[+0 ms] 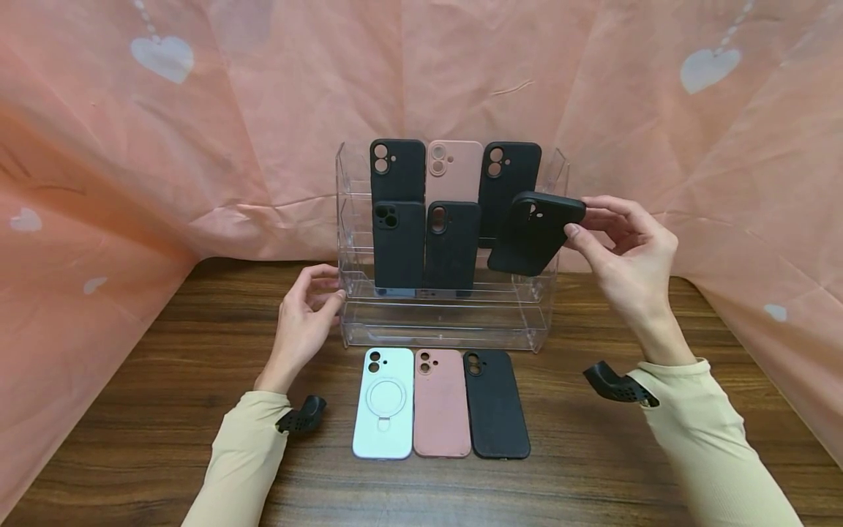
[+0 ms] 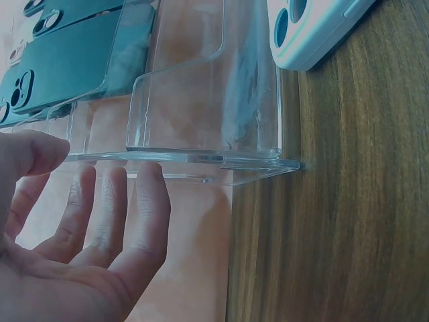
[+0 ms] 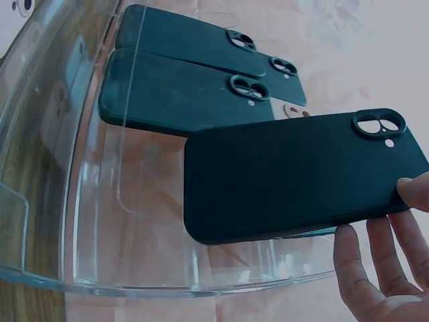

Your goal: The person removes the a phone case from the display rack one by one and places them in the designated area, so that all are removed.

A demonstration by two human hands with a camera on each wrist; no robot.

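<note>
Black phone case (image 1: 535, 233) pinched in R hand (image 1: 626, 256); L hand (image 1: 306, 318) relaxed, fingertips on acrylic rack (image 1: 448, 322).

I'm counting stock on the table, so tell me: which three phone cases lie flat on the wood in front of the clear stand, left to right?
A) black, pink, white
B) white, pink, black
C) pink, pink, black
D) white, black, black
B: in the head view a white phone case with a ring stand, a pink phone case and a black phone case lie side by side before the clear stand.
</note>
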